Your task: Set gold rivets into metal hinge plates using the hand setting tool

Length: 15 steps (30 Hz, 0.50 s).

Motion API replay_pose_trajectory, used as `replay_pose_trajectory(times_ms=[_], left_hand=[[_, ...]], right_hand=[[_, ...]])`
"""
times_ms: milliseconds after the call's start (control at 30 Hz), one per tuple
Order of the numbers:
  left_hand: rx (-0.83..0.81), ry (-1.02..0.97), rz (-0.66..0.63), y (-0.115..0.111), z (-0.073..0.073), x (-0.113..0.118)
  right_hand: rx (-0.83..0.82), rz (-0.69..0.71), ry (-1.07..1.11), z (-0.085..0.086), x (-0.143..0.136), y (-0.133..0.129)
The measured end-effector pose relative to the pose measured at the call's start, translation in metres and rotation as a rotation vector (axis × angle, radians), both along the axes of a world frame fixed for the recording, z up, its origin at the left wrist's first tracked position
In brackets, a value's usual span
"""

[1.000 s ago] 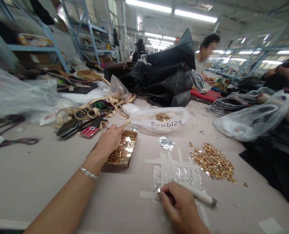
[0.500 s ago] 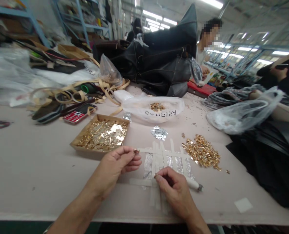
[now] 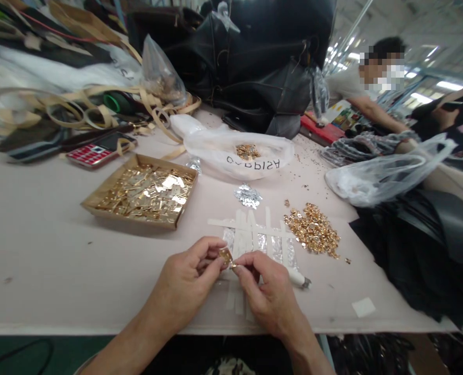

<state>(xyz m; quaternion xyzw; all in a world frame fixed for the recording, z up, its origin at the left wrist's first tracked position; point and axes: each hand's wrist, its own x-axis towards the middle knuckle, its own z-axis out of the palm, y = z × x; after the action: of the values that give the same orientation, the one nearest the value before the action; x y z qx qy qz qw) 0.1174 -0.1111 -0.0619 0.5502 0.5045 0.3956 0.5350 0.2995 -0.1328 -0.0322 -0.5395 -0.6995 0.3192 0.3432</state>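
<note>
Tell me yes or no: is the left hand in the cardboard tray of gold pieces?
No, the left hand pinches a gold plate near the right hand, apart from the tray.

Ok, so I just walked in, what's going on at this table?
A person's left hand pinches a small gold plate, and the right hand holds a tiny shiny piece at its edge; I can't tell whether they're joined. A tray of gold pieces sits to the left, a heap of small gold parts to the right.

Can pass L over near counter (image 3: 51, 265), short of box (image 3: 137, 222); blocked ahead by white bag (image 3: 210, 148), fwd-R by gold pcs pile (image 3: 313, 229).
</note>
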Motion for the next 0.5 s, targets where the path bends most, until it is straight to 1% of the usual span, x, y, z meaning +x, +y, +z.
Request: replay_pose_trajectory(times_ms=[133,300,400,433,500], left_hand=[[-0.050,-0.053,0.009,-0.0061,0.0005,0.0022],[-0.125,-0.096,0.057,-0.0077,0.0034,0.0063],[-0.174,-0.172,0.080,-0.0077,0.0029,0.0078],[-0.170,-0.193,0.081,-0.0076,0.0024,0.0081],[-0.106,-0.181,0.074,-0.0076,0.0008,0.0083]], right_hand=[[-0.047,-0.011,0.009,-0.0003,-0.0034,-0.0005],[-0.024,-0.037,0.035,0.0001,-0.0056,-0.0026],[-0.031,-0.067,0.051,-0.0009,-0.0055,-0.0033],[-0.029,-0.074,0.046,-0.0015,-0.0052,-0.0035],[-0.021,-0.070,0.032,-0.0027,-0.0047,-0.0040]])
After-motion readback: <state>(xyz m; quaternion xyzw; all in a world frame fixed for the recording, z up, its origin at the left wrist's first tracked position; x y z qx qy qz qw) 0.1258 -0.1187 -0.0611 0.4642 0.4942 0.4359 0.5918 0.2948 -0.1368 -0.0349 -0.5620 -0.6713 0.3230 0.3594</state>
